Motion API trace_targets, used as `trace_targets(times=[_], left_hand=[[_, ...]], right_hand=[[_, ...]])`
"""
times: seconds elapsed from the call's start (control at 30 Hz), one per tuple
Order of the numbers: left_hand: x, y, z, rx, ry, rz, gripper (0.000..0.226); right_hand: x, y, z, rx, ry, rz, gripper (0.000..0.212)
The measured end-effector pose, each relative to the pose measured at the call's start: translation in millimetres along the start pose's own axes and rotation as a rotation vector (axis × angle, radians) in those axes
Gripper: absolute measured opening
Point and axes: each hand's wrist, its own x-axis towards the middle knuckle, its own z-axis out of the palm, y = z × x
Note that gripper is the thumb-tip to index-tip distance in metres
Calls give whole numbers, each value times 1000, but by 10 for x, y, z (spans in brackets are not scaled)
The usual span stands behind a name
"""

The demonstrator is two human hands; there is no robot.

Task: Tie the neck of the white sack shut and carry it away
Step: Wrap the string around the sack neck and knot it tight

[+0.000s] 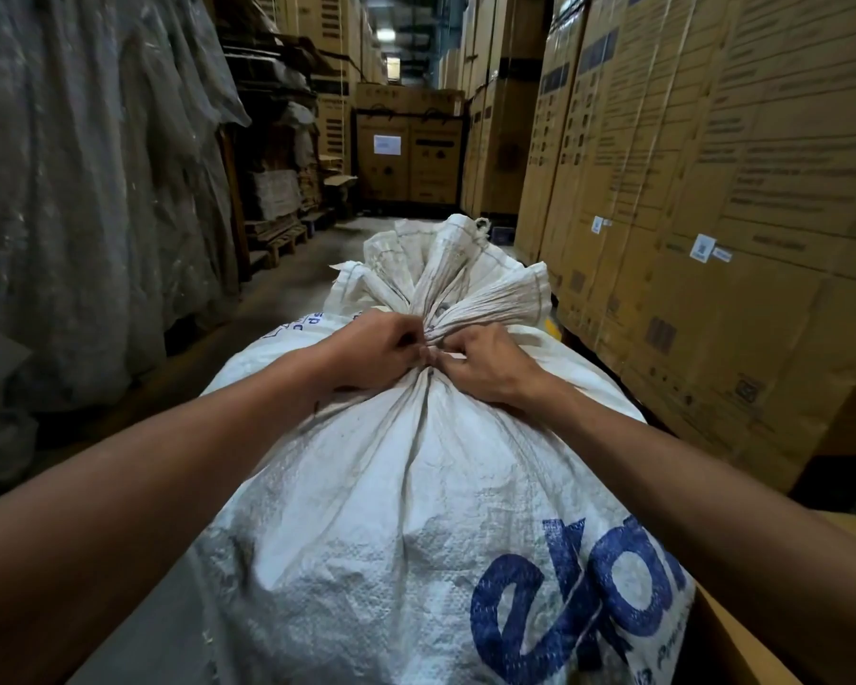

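Head view: sack (pixel 416 487) sits right in front of the person, body bulging below both hands, gathered neck (pixel 428 360) squeezed between them. Left hand (pixel 376 351) has fingers curled tight on the neck from its left side; right hand (pixel 485 363) is curled the same way from the right, knuckles up. Fingertips of both meet at the cinch, touching or nearly so. Can't tell whether a string or tie is in there; too small, hidden by the fingers.

Beyond the fingers the loose mouth (pixel 455 269) fans out in pleats, away from the person. Cartons (pixel 712 190) stacked close on the right-hand side, plastic-wrapped goods (pixel 95 190) on the left, aisle floor (pixel 317 249) running ahead.

Handling, judged from looks: woven fabric, soft, creases easily, prob. a bit slick, so pleats may slip unless the cinch is kept tight. Sack is full and rounded, likely heavy, no handles. Best grip pt is the neck just below the fingers; for carrying, one hand there and the other under the body.
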Motion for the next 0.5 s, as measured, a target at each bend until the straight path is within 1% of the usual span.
trace_targets(times=[0.07, 0.17, 0.2, 0.3, 0.37, 0.43, 0.5], left_hand=[[-4, -14, -13, -4, 7, -5, 16], [-11, -37, -33, -5, 20, 0, 17], [-10, -45, -39, -1, 24, 4, 17], [-11, -62, -53, 19, 25, 11, 17], [-12, -87, -68, 17, 10, 18, 16], [-13, -119, -85, 14, 3, 24, 13], [-15, -154, -100, 1, 7, 20, 10]], right_hand=[[-9, -29, 20, -3, 23, 58, 51], [-18, -75, 65, -83, 37, 140, 44], [-11, -77, 71, -125, 55, 160, 46], [16, -63, 94, -199, 107, 208, 69], [23, -83, 94, -203, 101, 235, 76], [43, -113, 66, -185, 63, 241, 71], [64, -146, -14, -155, -24, 202, 59]])
